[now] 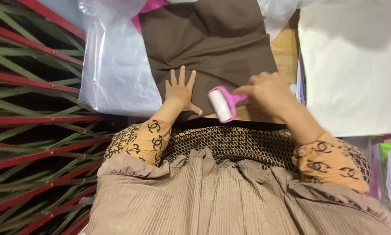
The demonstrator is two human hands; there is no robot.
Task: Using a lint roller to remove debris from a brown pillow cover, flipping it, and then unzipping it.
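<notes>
A person is leaning over a worktop in the upper middle of the frame; a brown cloth is lying flat on it, wrinkled near its lower edge; the left hand is pressing palm-down on the lower left part of that cloth, fingers spread apart and holding nothing; the right hand is sitting just right of centre, fingers closed around the pink handle of a lint roller; the roller's white drum is lying at the bottom edge of the cloth, just beside the left thumb, tilted on a diagonal; whether the drum is touching the cloth I cannot tell because of blur; a clear plastic sheet is lying to the left of the cloth, partly under it; a white sheet is filling the upper right of the frame; both forearms are wearing orange patterned sleeves; a beige ribbed garment is filling the bottom; red and green slats are running across the left side.
</notes>
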